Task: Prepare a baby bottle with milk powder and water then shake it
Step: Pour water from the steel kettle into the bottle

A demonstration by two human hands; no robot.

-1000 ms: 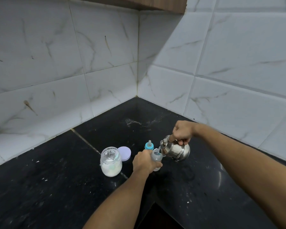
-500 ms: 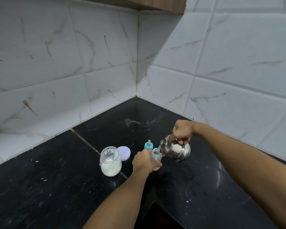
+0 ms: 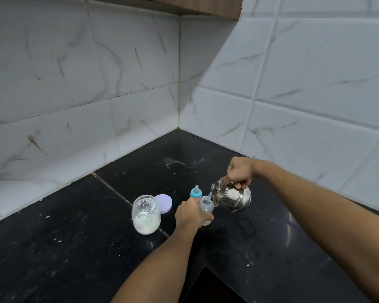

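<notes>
A small clear baby bottle [image 3: 206, 207] stands open on the black counter, and my left hand [image 3: 189, 214] grips its side. My right hand [image 3: 239, 172] holds the handle of a steel kettle [image 3: 233, 196], which is tilted left with its spout over the bottle's mouth. The bottle's blue teat cap [image 3: 195, 192] stands just behind the bottle. An open glass jar [image 3: 146, 214] with white milk powder in its lower half sits to the left.
The jar's lilac lid [image 3: 164, 203] lies flat behind the jar. White tiled walls meet in a corner behind the black counter [image 3: 74, 248]. A spill of powder marks the counter near that corner [image 3: 173, 161]. The counter's inner edge drops off below my arms.
The kettle stays tilted at the bottle's mouth; both hands have kept their places. Nothing else has moved.
</notes>
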